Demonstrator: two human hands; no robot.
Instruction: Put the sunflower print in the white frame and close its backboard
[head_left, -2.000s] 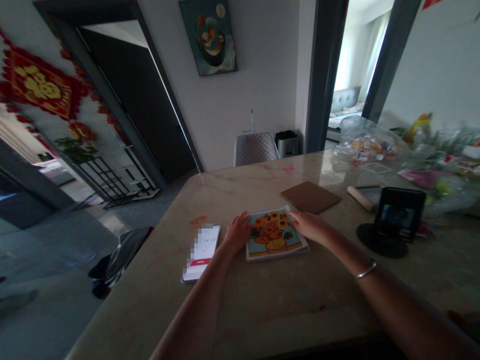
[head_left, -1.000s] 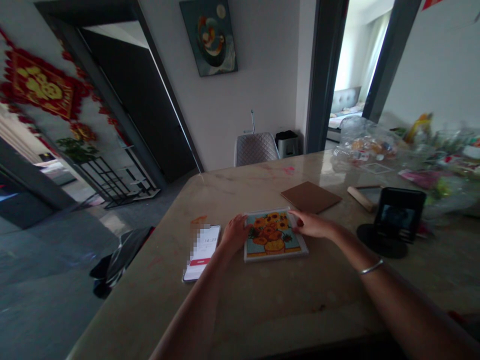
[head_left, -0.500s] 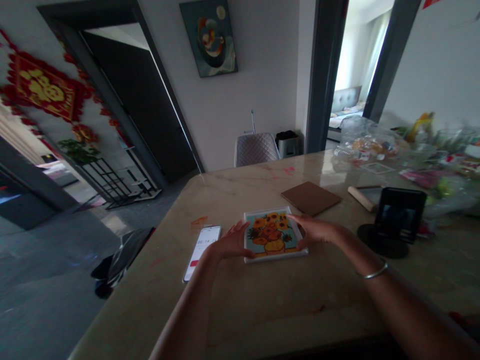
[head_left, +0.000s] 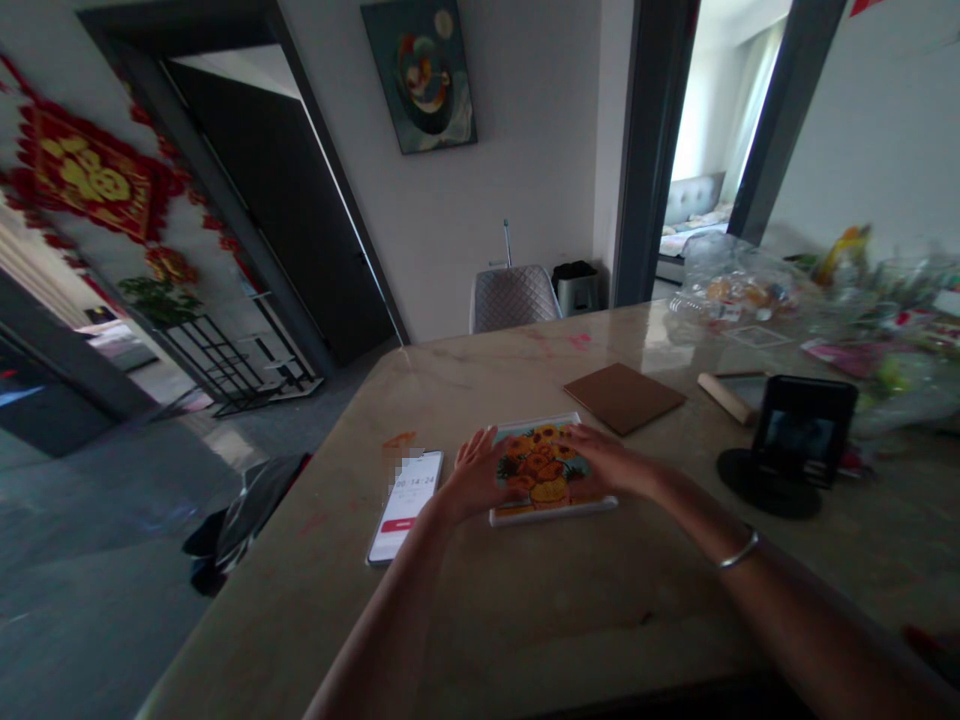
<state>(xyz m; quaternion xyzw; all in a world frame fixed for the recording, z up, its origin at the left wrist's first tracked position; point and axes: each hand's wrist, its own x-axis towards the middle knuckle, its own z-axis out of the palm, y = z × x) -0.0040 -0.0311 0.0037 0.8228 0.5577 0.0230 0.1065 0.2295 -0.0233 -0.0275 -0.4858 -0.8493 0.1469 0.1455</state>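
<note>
While the left hand (head_left: pixel 476 478) and the right hand (head_left: pixel 609 462) are lying palm-down with their fingers spread, only a narrow gap is parting them, and neither is visibly gripping the white-edged sunflower picture panel (head_left: pixel 546 482) beneath them. That panel is sitting on a marble-topped table (head_left: pixel 525 625). A silver bangle (head_left: pixel 739 552) is circling the right wrist. Just left of the panel, a smartphone (head_left: pixel 405 506) is lying with its lit screen showing digits. Beyond the panel, a square brown tile (head_left: pixel 624 398) is lying near its top edge. Right of the panel, a black device on a round stand (head_left: pixel 804 432) is standing upright, with a wooden dowel (head_left: pixel 724 397) just behind it. Farther beyond the panel, a clear plastic bag (head_left: pixel 731 282) is slumping among blurred clutter.
</note>
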